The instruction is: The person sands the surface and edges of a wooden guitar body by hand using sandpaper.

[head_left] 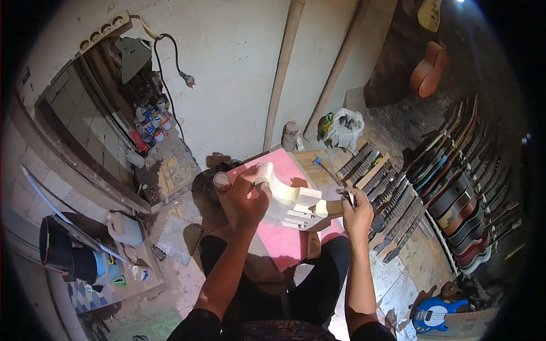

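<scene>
Left hand [251, 196] grips unfinished guitar body [277, 197]; right hand [357, 213]: hold unclear. Body is likely rigid, weighty (support opposite edges).

A pink worktop [289, 163] carries a round can [222, 181].

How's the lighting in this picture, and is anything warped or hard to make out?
Head view: a bright light glares at the top edge, while the hanging red-brown guitar body sits in gloom; head view: the pale guitar body by the left hand is strongly lit; head view: straight edges bow toward the black rim, and the jars look small and indistinct.
</scene>
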Motion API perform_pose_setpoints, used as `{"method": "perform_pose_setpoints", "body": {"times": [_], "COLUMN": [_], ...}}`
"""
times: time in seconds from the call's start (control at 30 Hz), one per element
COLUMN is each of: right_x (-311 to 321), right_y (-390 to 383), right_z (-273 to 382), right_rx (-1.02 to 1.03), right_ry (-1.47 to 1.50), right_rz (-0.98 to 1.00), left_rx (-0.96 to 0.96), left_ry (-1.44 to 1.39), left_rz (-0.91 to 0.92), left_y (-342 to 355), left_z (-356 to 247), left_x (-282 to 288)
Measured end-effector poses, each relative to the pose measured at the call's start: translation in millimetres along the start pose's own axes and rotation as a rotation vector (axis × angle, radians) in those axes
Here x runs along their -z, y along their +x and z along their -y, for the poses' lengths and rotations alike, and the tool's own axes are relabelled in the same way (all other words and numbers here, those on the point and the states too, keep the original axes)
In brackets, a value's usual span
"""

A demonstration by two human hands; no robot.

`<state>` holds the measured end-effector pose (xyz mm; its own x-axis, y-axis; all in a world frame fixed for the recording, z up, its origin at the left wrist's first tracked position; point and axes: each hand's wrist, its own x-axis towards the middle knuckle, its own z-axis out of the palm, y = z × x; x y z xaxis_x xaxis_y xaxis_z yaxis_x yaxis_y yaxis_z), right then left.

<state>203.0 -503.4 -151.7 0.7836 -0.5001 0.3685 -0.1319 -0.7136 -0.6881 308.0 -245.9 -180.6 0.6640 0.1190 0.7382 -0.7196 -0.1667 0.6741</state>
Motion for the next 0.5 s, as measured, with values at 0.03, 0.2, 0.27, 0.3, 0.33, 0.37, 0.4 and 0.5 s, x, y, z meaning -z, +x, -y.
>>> {"method": "perform_pose_setpoints", "body": {"times": [0.03,0.2,0.27,0.3,0.33,0.37,0.4,0.5], "right_x": [-0.2,2.3,2.0,2.5,3.0,3.6,3.9,4.4], "right_y": [-0.5,-0.2,-0.1,-0.4,-0.7,-0.9,-1.3,-2.3], "right_z": [1.1,5.1,5.9,5.8,5.6,5.6,6.3,8.0], "right_rx": [0.008,0.013,0.003,0.002,0.002,0.001,-0.007,-0.011], "right_ry": [0.003,0.024,0.026,0.023,0.02,0.016,0.015,0.018], "right_rz": [-0.004,-0.013,-0.011,-0.007,-0.002,0.002,0.005,0.002], "left_rx": [0.023,0.108,0.146,0.143,0.14,0.138,0.13,0.111], "left_ry": [-0.017,-0.136,-0.169,-0.151,-0.132,-0.114,-0.091,-0.068], "left_rz": [-0.015,-0.03,-0.024,-0.017,-0.009,-0.002,0.005,0.01], "left_y": [-1.0,0.8,1.9,2.9,4.2,5.4,5.6,5.2], "left_z": [0.9,-1.0,1.2,0.1,-2.0,-4.7,-7.5,-12.4], "left_x": [-0.5,-3.1,-1.6,-0.3,1.4,2.3,2.7,1.4]}}
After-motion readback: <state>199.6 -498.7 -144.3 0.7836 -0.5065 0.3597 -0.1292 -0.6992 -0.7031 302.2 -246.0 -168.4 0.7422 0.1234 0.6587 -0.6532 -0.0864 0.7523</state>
